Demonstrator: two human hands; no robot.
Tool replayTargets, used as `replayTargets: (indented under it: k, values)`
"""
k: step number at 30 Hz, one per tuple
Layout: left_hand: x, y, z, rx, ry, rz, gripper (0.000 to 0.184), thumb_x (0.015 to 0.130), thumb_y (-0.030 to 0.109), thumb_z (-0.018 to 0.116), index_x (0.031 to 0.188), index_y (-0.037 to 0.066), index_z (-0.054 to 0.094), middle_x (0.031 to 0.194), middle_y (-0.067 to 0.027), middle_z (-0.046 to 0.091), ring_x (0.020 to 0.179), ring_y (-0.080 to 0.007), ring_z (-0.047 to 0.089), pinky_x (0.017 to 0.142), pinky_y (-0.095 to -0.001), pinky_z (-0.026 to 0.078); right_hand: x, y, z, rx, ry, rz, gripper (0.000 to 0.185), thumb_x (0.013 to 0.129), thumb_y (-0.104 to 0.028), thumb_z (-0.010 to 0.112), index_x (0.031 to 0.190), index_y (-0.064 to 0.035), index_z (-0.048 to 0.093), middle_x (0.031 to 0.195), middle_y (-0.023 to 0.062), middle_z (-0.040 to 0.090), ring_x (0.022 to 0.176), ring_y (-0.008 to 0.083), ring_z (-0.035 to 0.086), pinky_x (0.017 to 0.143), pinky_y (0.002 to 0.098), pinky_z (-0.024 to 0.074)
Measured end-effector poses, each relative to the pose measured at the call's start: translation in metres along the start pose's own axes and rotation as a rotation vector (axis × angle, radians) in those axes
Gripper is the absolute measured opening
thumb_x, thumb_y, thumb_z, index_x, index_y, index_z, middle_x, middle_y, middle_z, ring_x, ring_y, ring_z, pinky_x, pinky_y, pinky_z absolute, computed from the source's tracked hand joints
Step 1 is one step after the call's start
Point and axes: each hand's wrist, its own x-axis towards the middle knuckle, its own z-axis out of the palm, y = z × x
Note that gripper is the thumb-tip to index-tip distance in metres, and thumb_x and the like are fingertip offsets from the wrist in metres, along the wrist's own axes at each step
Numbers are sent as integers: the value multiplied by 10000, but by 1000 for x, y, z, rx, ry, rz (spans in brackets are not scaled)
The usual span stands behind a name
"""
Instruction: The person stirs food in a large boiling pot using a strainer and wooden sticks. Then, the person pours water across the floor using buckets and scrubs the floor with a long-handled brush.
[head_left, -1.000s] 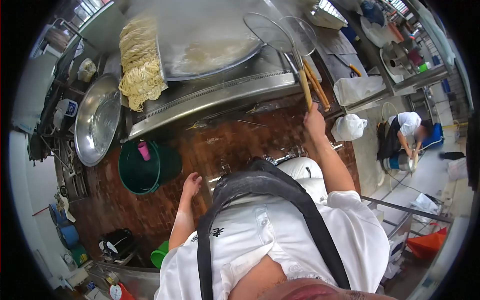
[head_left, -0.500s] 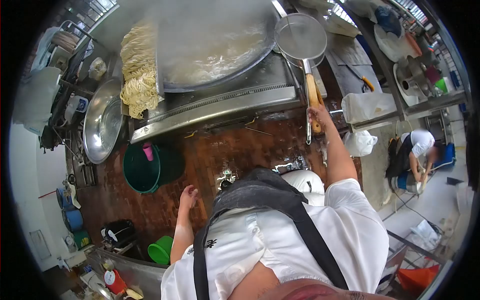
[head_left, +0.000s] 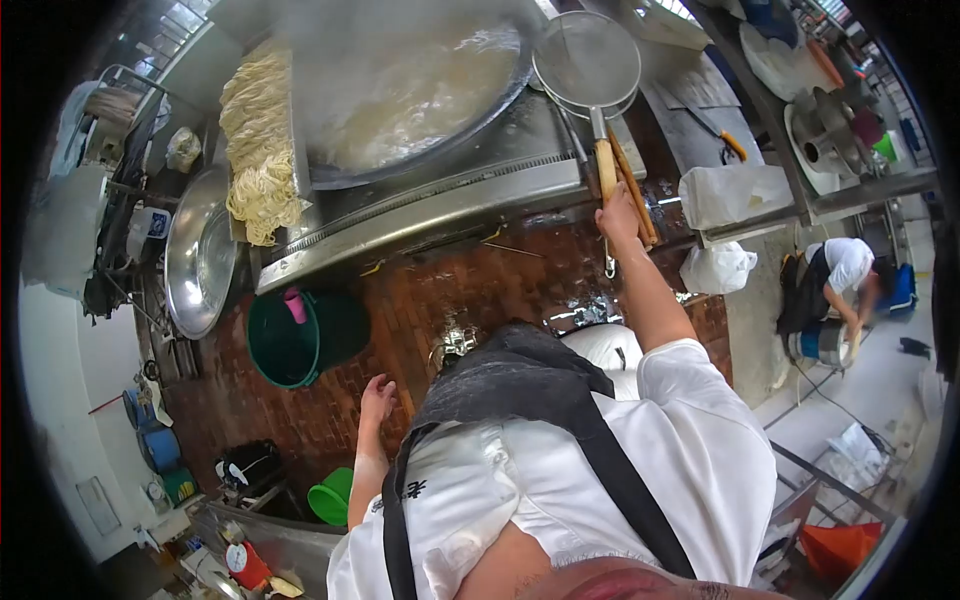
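Note:
My right hand (head_left: 621, 217) is closed round the light wooden handle of a long-handled mesh strainer (head_left: 587, 62). The mesh bowl lies to the right of the pot, over the rim of a second strainer whose wooden handle (head_left: 634, 185) runs just right of my hand. A large pot (head_left: 425, 165) of bubbling, cloudy water steams on the stove. Left of it, noodles (head_left: 258, 140) lie in a long heap on a board. My left hand (head_left: 377, 399) hangs low over the brick floor with fingers apart, holding nothing.
A dark green bucket (head_left: 310, 340) with a pink item inside stands below the stove's steel edge (head_left: 420, 217). A big metal basin (head_left: 203, 260) leans at the left. Orange-handled tongs or pliers (head_left: 733, 145) lie at the right. Farther right, a co-worker (head_left: 845, 275) bends over a container.
My right hand has shifted left with its strainer handle, which now stands farther from the other handle. My left hand stays hanging. The whole view has turned slightly.

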Motion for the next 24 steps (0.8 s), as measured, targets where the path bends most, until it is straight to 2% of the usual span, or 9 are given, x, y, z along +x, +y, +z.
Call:
replayTargets:
  k: [4,6,9,12,13,18,19,22,24]
  values:
    - [4,-1,-5,50,32,-11,497,899,228,673,1321,9,530,913,-85,640,675,-150,613,607,-288,514,-8,-16,-25,40,35,-24,963,749,-278,791,1463,51,236,1283,272,484,1218,425,491,1013,466,435]
    - [7,-2,-5,93,52,8,500,897,229,671,1325,14,529,921,-91,650,681,-152,616,620,-294,518,-15,-45,-59,-57,25,29,943,745,-262,788,1464,33,255,1270,252,494,1186,410,503,995,479,436]
    - [0,14,-3,58,68,-6,508,893,245,678,1323,18,531,919,-94,661,691,-155,625,626,-307,523,-22,-73,-85,-51,351,-204,852,758,-199,762,1449,16,311,1252,243,501,1163,397,501,981,486,429]
    - [2,12,-1,60,52,24,515,888,255,684,1313,6,533,928,-97,668,697,-158,632,627,-312,523,-20,-91,-81,133,424,-461,743,768,-125,725,1406,19,372,1262,245,490,1177,408,477,988,476,412]
    - [7,2,-2,51,43,30,516,888,257,686,1309,2,534,929,-96,668,698,-159,633,628,-311,523,-30,-111,-94,250,371,-504,575,812,-75,671,1342,-6,458,1162,221,565,1077,392,545,932,458,456]
    - [8,-28,-12,82,3,36,540,880,273,700,1306,-11,528,954,-111,678,708,-173,643,651,-318,528,-77,-162,-76,491,-465,-552,373,853,-123,655,1212,-48,592,886,175,674,844,376,646,782,455,522]
    - [36,-78,-11,32,19,36,546,873,312,704,1282,-15,549,966,-130,694,730,-180,653,669,-325,529,-89,-175,-73,405,-558,-603,376,848,-148,666,1203,-45,598,909,180,679,871,379,646,790,454,519]
    - [17,-76,-29,183,55,-9,514,885,391,675,1173,-32,625,925,-139,711,749,-191,659,682,-342,519,-124,-214,-55,196,-841,-665,426,850,-238,676,1226,-54,595,1008,191,688,963,390,643,836,456,514]
    - [23,-94,-37,167,-101,-137,504,919,452,616,1024,-37,682,837,-133,713,760,-225,664,699,-366,503,-150,-233,-31,97,-844,-731,421,866,-269,653,1214,-41,594,1032,211,680,992,402,635,854,470,508]
